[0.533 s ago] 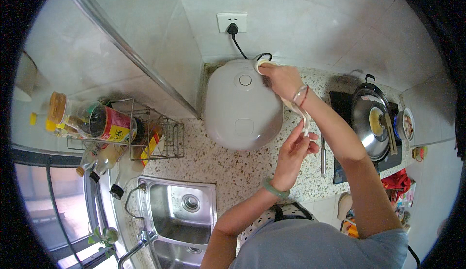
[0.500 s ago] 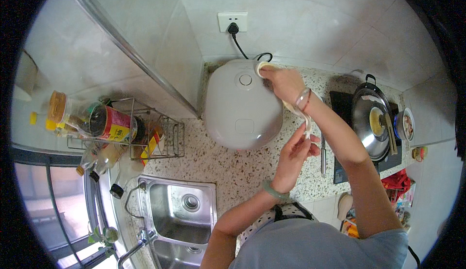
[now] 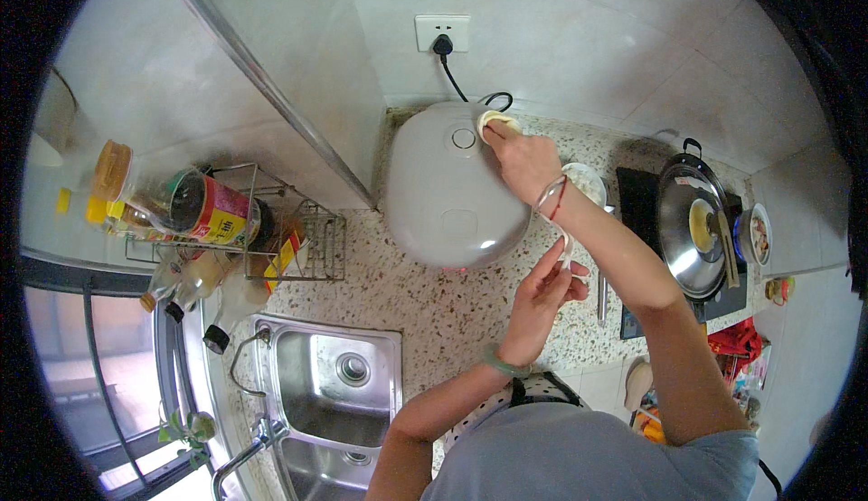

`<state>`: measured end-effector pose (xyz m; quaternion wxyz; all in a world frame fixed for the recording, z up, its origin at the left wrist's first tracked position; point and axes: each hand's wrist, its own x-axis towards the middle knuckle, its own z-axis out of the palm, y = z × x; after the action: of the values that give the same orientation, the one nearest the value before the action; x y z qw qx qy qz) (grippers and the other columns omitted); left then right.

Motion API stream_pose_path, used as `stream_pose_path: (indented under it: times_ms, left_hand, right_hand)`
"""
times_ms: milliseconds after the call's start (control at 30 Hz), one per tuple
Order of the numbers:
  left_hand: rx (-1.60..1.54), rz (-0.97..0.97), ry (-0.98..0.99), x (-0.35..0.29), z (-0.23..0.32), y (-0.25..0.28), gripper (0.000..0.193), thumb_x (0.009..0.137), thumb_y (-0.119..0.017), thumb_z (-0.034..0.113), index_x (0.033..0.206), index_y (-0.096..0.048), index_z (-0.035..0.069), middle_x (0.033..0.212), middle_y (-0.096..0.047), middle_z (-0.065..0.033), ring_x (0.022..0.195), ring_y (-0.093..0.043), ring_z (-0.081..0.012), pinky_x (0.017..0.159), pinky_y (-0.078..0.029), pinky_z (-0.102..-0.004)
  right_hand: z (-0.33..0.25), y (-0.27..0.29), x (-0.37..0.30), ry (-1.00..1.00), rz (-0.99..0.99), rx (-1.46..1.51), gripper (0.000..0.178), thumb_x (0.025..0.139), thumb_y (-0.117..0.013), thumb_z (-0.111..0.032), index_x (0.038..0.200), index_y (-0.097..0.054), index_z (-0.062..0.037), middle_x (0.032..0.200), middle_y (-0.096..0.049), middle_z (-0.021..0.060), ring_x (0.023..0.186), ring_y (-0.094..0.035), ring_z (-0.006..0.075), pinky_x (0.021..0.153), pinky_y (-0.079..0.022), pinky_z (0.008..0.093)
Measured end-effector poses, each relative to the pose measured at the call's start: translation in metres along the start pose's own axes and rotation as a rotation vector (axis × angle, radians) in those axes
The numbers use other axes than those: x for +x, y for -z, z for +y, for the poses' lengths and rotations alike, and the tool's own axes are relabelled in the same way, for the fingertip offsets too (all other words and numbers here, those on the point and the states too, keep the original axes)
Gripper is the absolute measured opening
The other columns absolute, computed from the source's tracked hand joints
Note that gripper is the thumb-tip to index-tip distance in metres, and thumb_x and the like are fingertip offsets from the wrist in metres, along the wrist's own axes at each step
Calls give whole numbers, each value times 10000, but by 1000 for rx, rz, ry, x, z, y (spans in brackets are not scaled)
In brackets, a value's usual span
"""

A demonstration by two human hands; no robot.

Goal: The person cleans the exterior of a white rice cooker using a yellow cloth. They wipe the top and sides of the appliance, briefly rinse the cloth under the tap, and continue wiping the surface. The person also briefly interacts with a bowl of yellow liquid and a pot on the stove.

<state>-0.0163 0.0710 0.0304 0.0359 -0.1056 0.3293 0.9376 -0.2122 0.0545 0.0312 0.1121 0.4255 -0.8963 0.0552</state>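
A rounded grey rice cooker (image 3: 443, 193) stands on the speckled countertop against the back wall. My right hand (image 3: 524, 162) presses a bunched pale cloth (image 3: 500, 121) onto the back right corner of its lid, beside the round button. From under my right wrist a thin whitish strip (image 3: 567, 252), apparently the cloth's tail, hangs down. My left hand (image 3: 542, 297) pinches the lower end of that strip, in front and to the right of the cooker. Part of the cloth is hidden beneath my right fingers and forearm.
A white bowl (image 3: 586, 183) sits partly behind my right forearm. Farther right, a lidded wok (image 3: 692, 261) rests on the black stove, with a bowl of food (image 3: 759, 234) beside it. A wire rack of bottles (image 3: 316, 239) and a steel sink (image 3: 398, 356) lie left. A black cord (image 3: 452, 80) runs to the wall socket.
The view has shifted a little. My right hand has slid slightly with the cloth along the lid corner, and the white bowl now shows beside my wrist. My left hand still pinches the strip.
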Motion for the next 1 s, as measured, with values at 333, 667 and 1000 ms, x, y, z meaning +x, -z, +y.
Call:
stream_pose_path:
  times_ms: [333, 667, 1000]
  left_hand:
    - [-58, -31, 41, -15, -19, 6, 445, 982, -449, 102, 1416, -354, 70, 1105, -567, -118, 872, -564, -151, 839, -488, -312]
    - [-9, 25, 94, -26, -16, 15, 391, 959, -471, 71, 1346, -427, 36, 1078, -593, -127, 860, -576, -165, 845, -491, -323]
    - [16, 26, 80, -29, -12, 12, 379, 972, -460, 99, 1342, -430, 23, 1066, -583, -114, 876, -574, -163, 829, -487, -310]
  right_hand:
    - [-10, 5, -19, -12, 11, -2, 275, 800, -514, -71, 1063, -589, -92, 1071, -620, 57, 703, -668, 253, 539, -524, 382]
    - [-38, 17, -40, -22, -69, 77, 397, 734, -559, -41, 1120, -610, -122, 1158, -619, 12, 669, -656, 258, 551, -524, 375]
    - [-34, 25, -48, 154, -106, 344, 409, 746, -577, -11, 1123, -623, -163, 1177, -613, -15, 782, -659, 258, 608, -532, 365]
